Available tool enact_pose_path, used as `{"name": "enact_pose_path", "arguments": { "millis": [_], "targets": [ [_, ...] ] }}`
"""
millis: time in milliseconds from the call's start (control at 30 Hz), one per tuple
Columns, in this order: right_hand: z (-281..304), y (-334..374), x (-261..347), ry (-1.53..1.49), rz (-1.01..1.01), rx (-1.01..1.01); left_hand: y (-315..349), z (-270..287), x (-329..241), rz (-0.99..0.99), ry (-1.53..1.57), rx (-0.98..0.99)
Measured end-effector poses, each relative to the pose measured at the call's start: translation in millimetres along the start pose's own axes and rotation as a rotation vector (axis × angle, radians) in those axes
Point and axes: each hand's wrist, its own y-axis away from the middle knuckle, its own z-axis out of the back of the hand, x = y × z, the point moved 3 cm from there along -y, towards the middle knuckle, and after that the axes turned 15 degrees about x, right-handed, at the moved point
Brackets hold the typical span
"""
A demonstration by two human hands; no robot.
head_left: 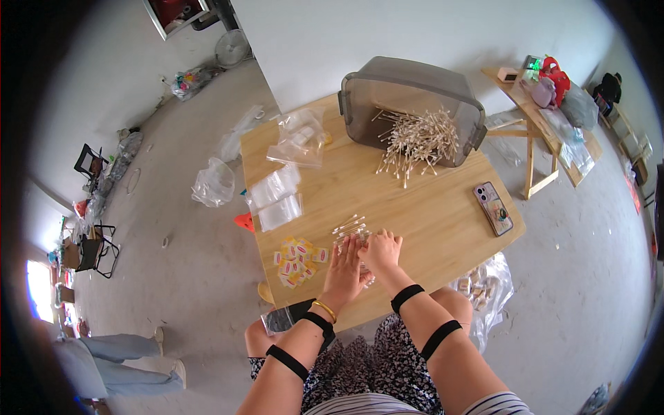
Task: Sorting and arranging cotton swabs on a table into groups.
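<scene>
My left hand (342, 271) lies over a small group of cotton swabs (351, 227) near the table's front edge, its fingers stretched forward. White swab tips also show beside its thumb. My right hand (382, 250) is closed beside it, fingers curled; what they hold is hidden. Left of my hands is a pile of small yellow-and-white printed labels (296, 263). Behind the labels rest stacked clear plastic bags (274, 197). A grey translucent bin (408, 79) lies tipped on its side at the back, with a large heap of swabs (419, 142) spilling from its mouth.
The wooden table (332, 181) also carries a phone (493, 209) at right and a larger clear bag (299, 138) at far left. A plastic bag (486, 287) of small tan pieces hangs by my right knee. Another person's legs (128, 365) show lower left. A second wooden table (536, 114) stands far right.
</scene>
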Motion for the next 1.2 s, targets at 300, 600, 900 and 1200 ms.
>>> {"name": "enact_pose_path", "arguments": {
  "millis": [300,600,900,1200],
  "targets": [
    [44.0,-24.0,-34.4,-0.234,0.067,-0.091,0.6,0.6,-1.8,0.026,0.074,-0.028],
    [35.7,-77.6,-19.6,-0.349,0.36,-0.1,0.9,-1.2,1.6,0.119,0.044,0.061],
    [28.7,-84.5,8.4,-0.127,0.576,-0.148,3.1,9.4,4.7,0.056,0.076,0.081],
    [32.0,-38.4,-24.0,-0.364,0.528,-0.16,9.1,19.4,6.1,0.024,0.083,0.04]
  ]
}}
